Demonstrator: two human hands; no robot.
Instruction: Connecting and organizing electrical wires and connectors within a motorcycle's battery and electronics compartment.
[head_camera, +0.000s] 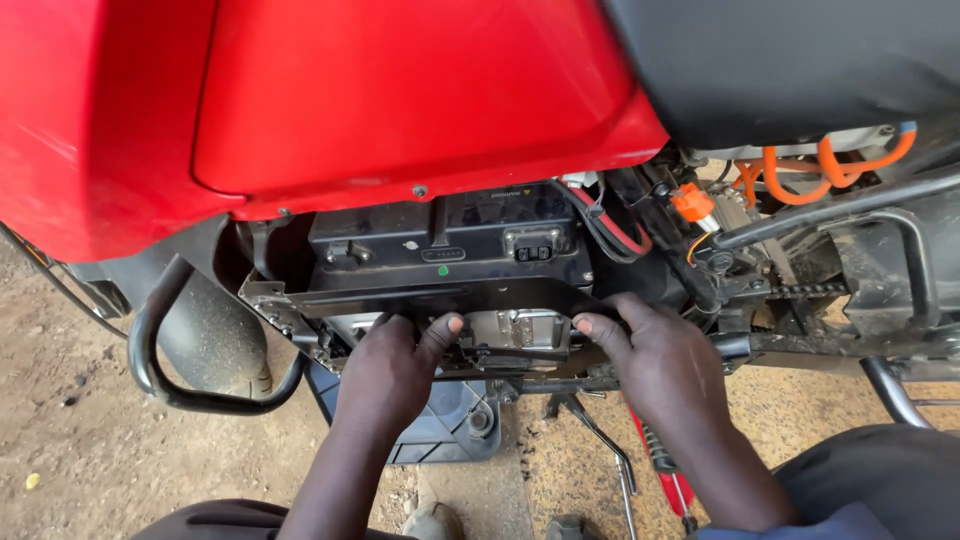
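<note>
Dark trouser cloth (880, 470) covers the knees at the near edge, and two bare forearms reach away from it toward an electric motorbike. At far left, a glossy red fairing (300, 100) of smooth moulded plastic fills the upper view, curved and rounded at its lower lip. Below it, a bent black steel crash bar (150, 370) loops over gritty, sandy ground (80, 450). Moving right, a matte black battery case (450, 235), boxy with a ribbed top and a small socket, sits recessed under the fairing. Just beneath it runs a flat black metal bracket plate (450, 297), with a dull silver latch plate (525, 328) under its middle. The left hand (390, 365) curls its fingers under the plate's near edge, thumb pressed up against it. The right hand (650, 360) grips the same plate farther right, thumb pointing in toward the silver latch. Red-handled screwdrivers (665, 465) lie on the ground below the right wrist. Farther right, bright orange cables (830, 165), smooth and round, coil under the black padded seat (800, 60), beside a greasy drive chain (800, 290).
</note>
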